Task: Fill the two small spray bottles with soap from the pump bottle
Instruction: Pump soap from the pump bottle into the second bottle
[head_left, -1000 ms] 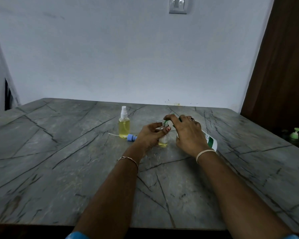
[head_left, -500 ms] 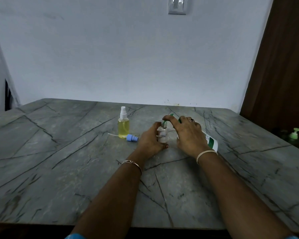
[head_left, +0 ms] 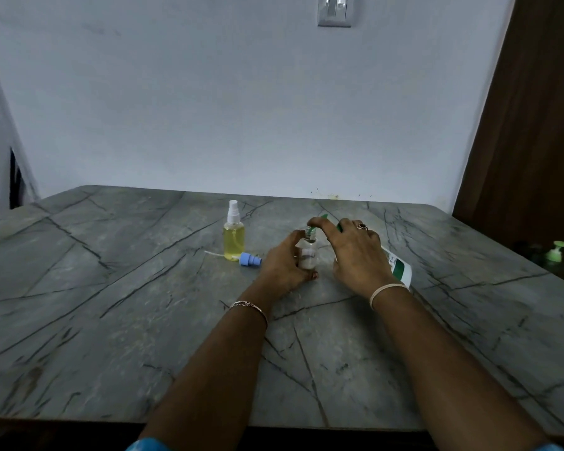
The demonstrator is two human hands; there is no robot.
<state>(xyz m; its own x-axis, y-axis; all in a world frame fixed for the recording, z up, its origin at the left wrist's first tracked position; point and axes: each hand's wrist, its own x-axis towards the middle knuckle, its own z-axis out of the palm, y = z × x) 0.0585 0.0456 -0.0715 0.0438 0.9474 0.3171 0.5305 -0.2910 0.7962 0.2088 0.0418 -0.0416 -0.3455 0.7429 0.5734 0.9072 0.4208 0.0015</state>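
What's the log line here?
left hand: holds open spray bottle | right hand: holds pump bottle tilted, nozzle at its mouth | filled spray bottle: capped | blue cap: on table

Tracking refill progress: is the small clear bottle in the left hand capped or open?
Open: the small clear bottle has a bare neck under the green pump nozzle; a blue spray cap lies on the grey table.

1. The worktop point(head_left: 111, 304) lies open left and near.
2. A filled spray bottle point(head_left: 233, 239) and a blue spray cap point(head_left: 250, 259) sit just left of the left hand point(head_left: 282, 265).
3. The small spray bottle point(head_left: 307, 255) and tilted pump bottle point(head_left: 398, 266), both held, block the right.
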